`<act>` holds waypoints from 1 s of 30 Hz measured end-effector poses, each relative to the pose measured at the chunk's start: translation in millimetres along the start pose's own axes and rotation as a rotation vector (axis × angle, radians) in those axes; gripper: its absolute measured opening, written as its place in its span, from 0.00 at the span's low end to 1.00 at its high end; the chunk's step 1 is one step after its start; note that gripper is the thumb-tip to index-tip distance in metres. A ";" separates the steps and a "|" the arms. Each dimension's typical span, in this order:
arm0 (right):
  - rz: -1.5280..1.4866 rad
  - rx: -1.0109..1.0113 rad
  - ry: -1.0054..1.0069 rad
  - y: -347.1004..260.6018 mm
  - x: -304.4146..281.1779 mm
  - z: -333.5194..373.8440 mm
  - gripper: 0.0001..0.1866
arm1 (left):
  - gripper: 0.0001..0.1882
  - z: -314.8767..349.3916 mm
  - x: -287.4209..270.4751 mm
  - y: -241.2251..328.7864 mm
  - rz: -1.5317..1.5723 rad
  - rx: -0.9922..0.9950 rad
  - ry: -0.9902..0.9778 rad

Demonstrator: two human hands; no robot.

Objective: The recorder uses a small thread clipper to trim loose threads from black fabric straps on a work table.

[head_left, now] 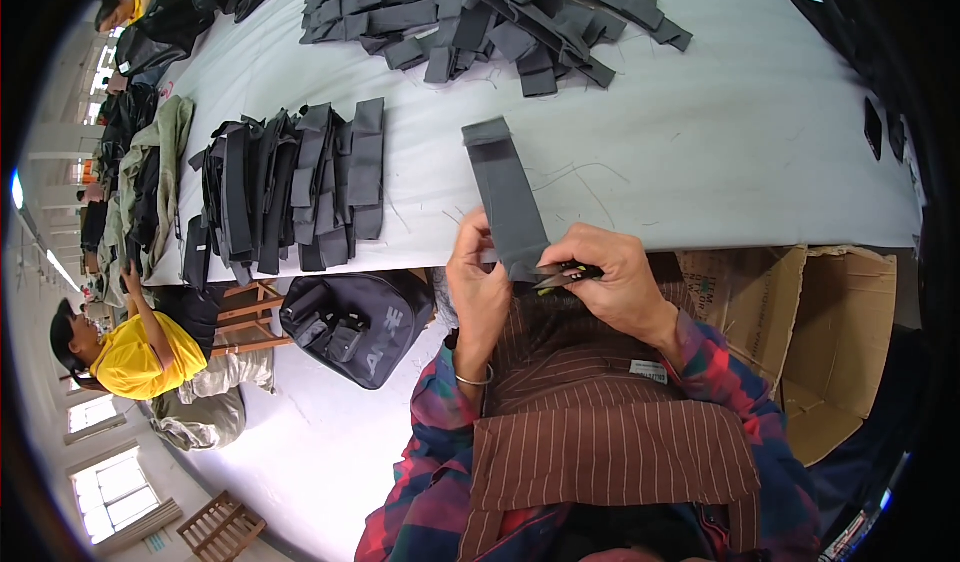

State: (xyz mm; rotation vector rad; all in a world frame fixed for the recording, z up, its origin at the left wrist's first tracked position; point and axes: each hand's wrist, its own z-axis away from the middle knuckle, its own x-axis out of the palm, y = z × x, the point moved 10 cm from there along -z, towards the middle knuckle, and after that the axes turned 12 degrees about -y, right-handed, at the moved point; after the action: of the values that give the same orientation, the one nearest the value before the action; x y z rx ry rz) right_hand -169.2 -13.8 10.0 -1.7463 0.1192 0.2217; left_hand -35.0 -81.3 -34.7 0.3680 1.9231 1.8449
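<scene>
One grey fabric strip (pixel 508 197) stretches up and slightly left at the frame's centre from the left hand (pixel 478 290), whose fingers pinch its lower end, while the right hand (pixel 622 280), fingers closed on dark snips (pixel 583 272), stands at this end's right side.

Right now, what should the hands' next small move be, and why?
Probably a small snip with the black-handled metal scissors at the near end of the long dark-grey fabric strip: the left hand holds the strip, and the right hand has the blades at that end. Any thread there is too small to make out.
</scene>
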 end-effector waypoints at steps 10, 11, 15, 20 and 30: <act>0.165 -0.004 -0.051 -11.8 -3.6 1.7 0.11 | 0.13 3.9 26.5 -2.4 0.769 -0.087 -0.176; 0.164 -0.006 -0.052 -10.6 -3.7 2.8 0.11 | 0.13 5.2 25.0 -3.7 0.768 -0.086 -0.175; -0.154 0.182 0.017 24.2 -20.8 10.0 0.12 | 0.11 5.5 21.4 -3.7 0.736 -0.110 -0.162; -0.127 0.192 0.151 25.1 -28.5 10.2 0.11 | 0.11 6.4 25.8 -3.0 0.723 -0.121 -0.172; 0.619 -0.084 0.281 -26.3 -37.3 10.2 0.09 | 0.12 6.5 29.1 -2.4 0.713 -0.161 -0.186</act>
State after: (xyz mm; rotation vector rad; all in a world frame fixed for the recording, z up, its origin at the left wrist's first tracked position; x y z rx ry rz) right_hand -201.1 -0.5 41.5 -1.7743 0.8699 0.4320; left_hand -56.7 -61.7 -41.0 1.2480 1.6102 2.2609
